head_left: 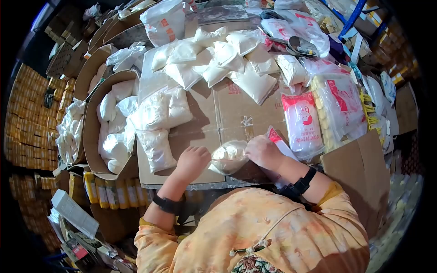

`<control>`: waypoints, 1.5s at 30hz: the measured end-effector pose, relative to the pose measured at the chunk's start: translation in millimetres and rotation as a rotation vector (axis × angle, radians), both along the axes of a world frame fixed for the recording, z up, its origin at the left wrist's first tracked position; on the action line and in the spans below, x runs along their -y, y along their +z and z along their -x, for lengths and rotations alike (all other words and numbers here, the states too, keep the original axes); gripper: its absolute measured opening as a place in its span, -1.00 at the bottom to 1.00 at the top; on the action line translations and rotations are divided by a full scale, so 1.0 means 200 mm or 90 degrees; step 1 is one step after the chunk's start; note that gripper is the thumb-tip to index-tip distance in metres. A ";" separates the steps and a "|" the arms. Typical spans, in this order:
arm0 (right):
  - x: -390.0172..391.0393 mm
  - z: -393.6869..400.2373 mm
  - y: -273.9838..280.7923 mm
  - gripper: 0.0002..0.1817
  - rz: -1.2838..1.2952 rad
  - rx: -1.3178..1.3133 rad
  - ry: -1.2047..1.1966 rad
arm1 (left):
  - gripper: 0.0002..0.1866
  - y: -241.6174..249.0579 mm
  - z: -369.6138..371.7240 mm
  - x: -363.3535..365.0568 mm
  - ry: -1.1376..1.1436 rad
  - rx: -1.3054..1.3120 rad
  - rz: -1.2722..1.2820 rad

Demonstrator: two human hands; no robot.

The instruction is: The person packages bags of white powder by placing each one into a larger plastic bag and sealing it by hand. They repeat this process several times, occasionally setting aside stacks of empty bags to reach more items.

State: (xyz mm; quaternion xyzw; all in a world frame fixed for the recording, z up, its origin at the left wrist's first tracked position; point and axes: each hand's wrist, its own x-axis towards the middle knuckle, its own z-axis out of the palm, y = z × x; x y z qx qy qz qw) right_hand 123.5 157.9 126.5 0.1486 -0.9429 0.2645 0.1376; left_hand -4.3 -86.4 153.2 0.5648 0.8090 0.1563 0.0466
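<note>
A clear plastic bag (pixel 229 157) with pale, cream-coloured contents lies at the near edge of the cardboard-covered table (pixel 195 132). My left hand (pixel 195 163) is closed on the left end of its top edge. At the opposite end my right hand (pixel 264 152) pinches the same edge, so the edge is stretched between them. Just left of my left hand sit several filled bags of white powder (pixel 157 148). Beyond my right hand lies a pink-printed plastic pack (pixel 302 125). What exactly is inside the bag between my hands I cannot make out.
More bags of white powder (pixel 223 57) are heaped at the table's far side. Cardboard boxes (pixel 91 123) holding white bags stand on the left. A large clear pack (pixel 341 102) lies at right, near a cardboard flap (pixel 357 177). Yellow-wrapped stacks (pixel 32 118) line the left side.
</note>
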 end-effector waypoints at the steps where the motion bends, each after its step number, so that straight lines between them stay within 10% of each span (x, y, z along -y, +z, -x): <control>1: -0.02 0.00 0.01 -0.91 0.059 0.033 -0.045 | -0.93 -0.01 -0.01 0.01 0.009 0.017 -0.015; 8: -0.17 -0.06 -0.25 -0.21 0.427 0.438 -0.022 | -0.32 -0.25 -0.01 0.10 0.184 0.616 -0.103; 11: -0.07 -0.03 -0.37 -0.27 0.768 0.526 0.059 | -0.27 -0.43 -0.02 0.06 0.157 0.910 -0.151; 28: 0.13 -0.09 -0.29 -0.83 0.719 0.273 -0.171 | -0.76 -0.28 -0.21 0.10 0.239 0.492 -0.337; 45: 0.09 0.04 -0.28 -0.82 0.765 0.327 -0.214 | -0.84 -0.45 -0.12 0.13 0.415 0.803 -0.335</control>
